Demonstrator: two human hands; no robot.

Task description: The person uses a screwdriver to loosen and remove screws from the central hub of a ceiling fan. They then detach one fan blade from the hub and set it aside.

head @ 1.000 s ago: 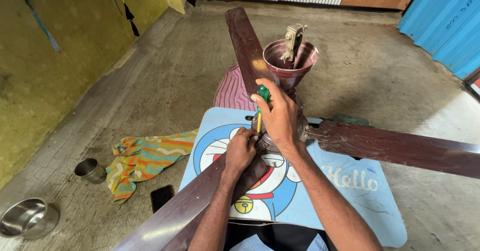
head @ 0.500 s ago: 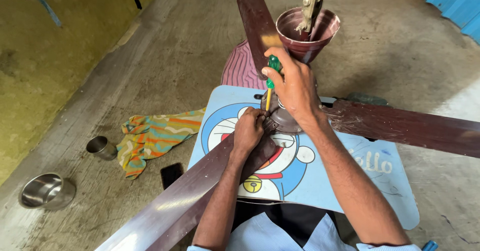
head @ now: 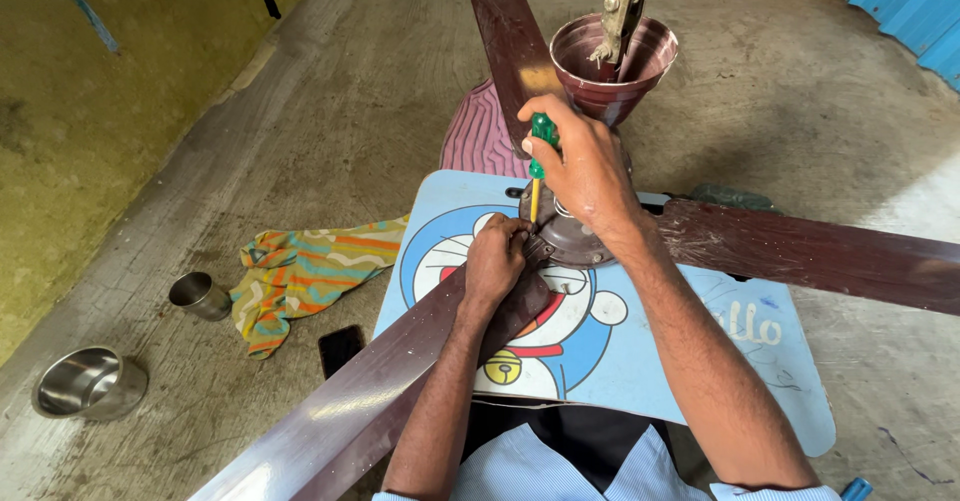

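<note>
Two hands work at the brown ceiling fan's metal hub (head: pixel 572 236) on the blue cartoon-printed worktop (head: pixel 640 346). Since a moment ago your view has dipped closer; your right hand (head: pixel 585 166) stays clamped on the green-handled screwdriver (head: pixel 540 151), tip at the hub. Your left hand (head: pixel 497 261), fingers curled, pins the near blade (head: pixel 370 381). A maroon canopy cup (head: pixel 612 61) sits just behind.

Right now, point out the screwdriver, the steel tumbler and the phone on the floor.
screwdriver (head: pixel 543 133), head view, on its green handle in the right hand.
steel tumbler (head: pixel 201 296), head view, on its side wall.
phone (head: pixel 342 348), head view, middle of its dark screen.
</note>
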